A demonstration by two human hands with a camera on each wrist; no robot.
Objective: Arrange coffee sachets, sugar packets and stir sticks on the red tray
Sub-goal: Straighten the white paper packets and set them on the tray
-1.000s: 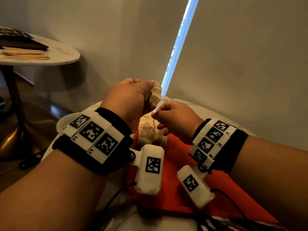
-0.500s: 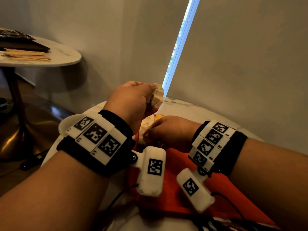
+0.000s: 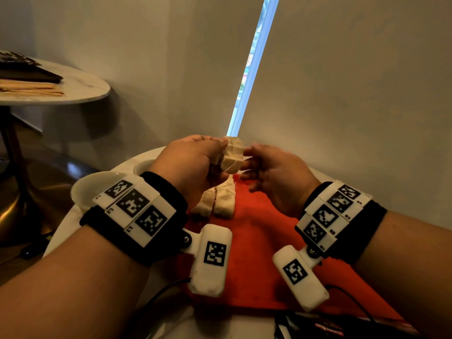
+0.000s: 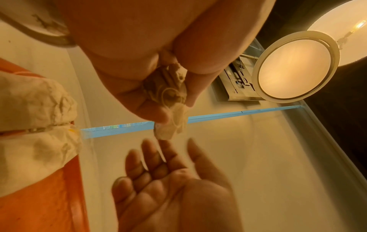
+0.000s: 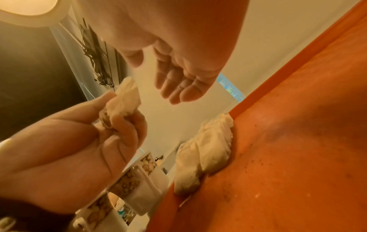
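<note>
Red tray (image 3: 256, 241) sits under and just ahead of both my wrists, on a round white table (image 3: 151, 155), so anything I let go of lands in place. Two crumpled cream paper sachets (image 3: 217, 204) already lie side by side, touching, at the tray's left far edge, right below my left hand; I'd say that's the start of a row. White dish (image 3: 88, 189) sits outside my left wrist, off the tray.

My left hand (image 3: 193, 162) is clenched round a small bunch of the same sachets (image 3: 233, 155), held up above the tray, with thumb and fingers pinching one so its end sticks out toward the other hand. Looks held that way to feed them out one at a time. A thin string loops across the bunch (image 4: 168, 95).

My right hand (image 3: 274, 174) is released, fingers straight and loosely spread, holding nothing, fingertips just beside the offered sachet; can't tell whether they touch it. Judgement: it takes that one and lays it next to the two.

No sugar packets or stir sticks visible on the tray.
</note>
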